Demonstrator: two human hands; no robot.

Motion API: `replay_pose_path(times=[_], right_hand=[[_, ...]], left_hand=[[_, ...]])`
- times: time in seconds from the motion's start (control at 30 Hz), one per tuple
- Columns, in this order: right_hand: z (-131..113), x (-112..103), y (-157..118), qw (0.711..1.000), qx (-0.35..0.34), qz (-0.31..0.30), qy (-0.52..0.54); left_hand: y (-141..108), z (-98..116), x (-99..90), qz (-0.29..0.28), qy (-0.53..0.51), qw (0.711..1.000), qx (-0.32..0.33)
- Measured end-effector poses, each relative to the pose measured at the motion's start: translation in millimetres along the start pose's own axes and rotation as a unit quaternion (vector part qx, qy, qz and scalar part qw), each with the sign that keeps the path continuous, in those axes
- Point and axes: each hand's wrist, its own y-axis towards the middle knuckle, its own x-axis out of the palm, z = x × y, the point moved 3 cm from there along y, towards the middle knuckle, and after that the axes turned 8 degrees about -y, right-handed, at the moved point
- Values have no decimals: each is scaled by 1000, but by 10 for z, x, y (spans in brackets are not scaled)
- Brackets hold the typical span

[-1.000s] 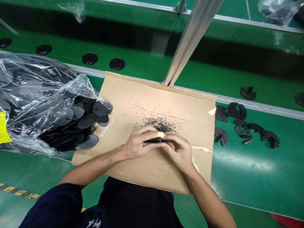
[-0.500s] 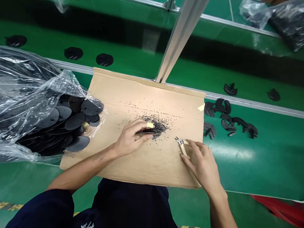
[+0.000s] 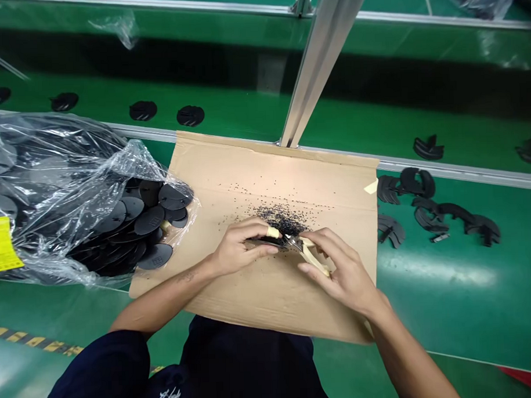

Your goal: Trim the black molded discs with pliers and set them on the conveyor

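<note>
Between thumb and fingers, my left hand pinches a thin black disc seen nearly edge-on; yellow tape wraps one fingertip. My right hand is closed around the pale handles of small nippers, whose metal jaws touch or nearly touch the disc's right end. Whether the jaws grip the disc is too small to tell. Small black scraps lie heaped and scattered just beyond both hands on a cardboard sheet.
A clear plastic bag spilling black discs lies at left. Curved black parts sit on the green table at right. A metal post rises behind the cardboard. More black parts rest beyond the rail.
My right hand has brought the nippers leftward to the disc in my left hand; before, they were apart from it. The whole view has shifted somewhat, with more of the bag showing.
</note>
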Motion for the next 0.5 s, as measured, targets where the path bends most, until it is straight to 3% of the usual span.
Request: replay_pose_path(times=[0.2,0.5], right_hand=[[33,-1,75,999,-47,-9,1],[35,-30,95,997,-66,-10,-36]], left_hand=[[17,6,-34,1,-4,1000,7],[26,-3,-26,7,-18,999,37]])
